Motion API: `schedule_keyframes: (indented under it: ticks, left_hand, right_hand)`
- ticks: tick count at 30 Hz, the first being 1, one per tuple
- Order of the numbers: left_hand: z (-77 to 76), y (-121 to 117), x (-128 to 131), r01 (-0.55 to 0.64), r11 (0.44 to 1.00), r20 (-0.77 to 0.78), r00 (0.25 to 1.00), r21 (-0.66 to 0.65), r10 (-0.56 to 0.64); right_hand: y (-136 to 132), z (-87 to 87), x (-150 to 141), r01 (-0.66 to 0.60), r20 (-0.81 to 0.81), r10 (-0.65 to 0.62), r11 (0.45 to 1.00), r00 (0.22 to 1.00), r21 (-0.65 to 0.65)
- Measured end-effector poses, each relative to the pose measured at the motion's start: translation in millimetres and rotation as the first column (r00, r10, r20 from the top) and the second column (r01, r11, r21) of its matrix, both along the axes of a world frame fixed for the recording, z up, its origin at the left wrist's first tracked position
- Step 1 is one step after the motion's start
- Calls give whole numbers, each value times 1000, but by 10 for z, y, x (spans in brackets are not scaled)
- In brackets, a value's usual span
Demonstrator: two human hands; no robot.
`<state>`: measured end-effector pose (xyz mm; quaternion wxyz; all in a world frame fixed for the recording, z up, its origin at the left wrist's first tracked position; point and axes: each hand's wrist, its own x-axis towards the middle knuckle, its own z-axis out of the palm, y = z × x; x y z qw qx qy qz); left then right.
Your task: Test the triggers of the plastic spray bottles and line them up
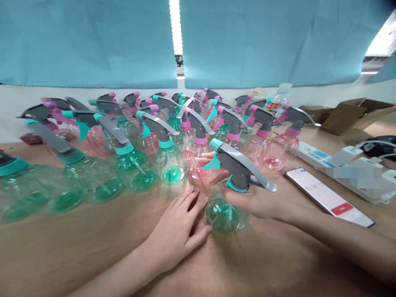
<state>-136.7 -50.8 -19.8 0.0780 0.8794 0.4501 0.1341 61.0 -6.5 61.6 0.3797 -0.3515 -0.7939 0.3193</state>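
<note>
Just below its grey and teal trigger head, my right hand [252, 200] wraps round the neck of a green spray bottle [224, 216]. The bottle stands at the front middle, its nozzle facing left. My left hand [176, 225] lies low over the tabletop on the bottle's left, fingers stretched out and thumb apart. Its fingertips come close to the bottle's side; whether they touch is hard to tell. Behind the hands stands a clear green spray bottle with a teal collar [170, 165]. Pink spray bottles [280, 150] stand beyond my right hand.
Several more green spray bottles [136, 173] line the left side, with more rows behind. To the right lie a phone [328, 196] with a lit screen and a white power strip [321, 159] with plugs. A cardboard box [349, 115] sits at the back right, before a blue curtain [247, 41].
</note>
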Motion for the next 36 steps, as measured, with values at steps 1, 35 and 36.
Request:
schedule_keyframes:
  ticks: [1, 35, 36]
  left_hand:
    - [18, 2, 6, -1, 1000, -9, 1000, -12, 1]
    - [23, -2, 5, 0, 1000, -9, 1000, -28, 0]
    - [22, -2, 4, 1, 1000, -11, 1000, -26, -2]
  right_hand:
    - [-4, 13, -1, 3, 11, -3, 1000, 1000, -8]
    - [-21, 22, -2, 21, 29, -21, 1000, 999, 1]
    - [-19, 23, -7, 13, 17, -13, 1000, 1000, 6]
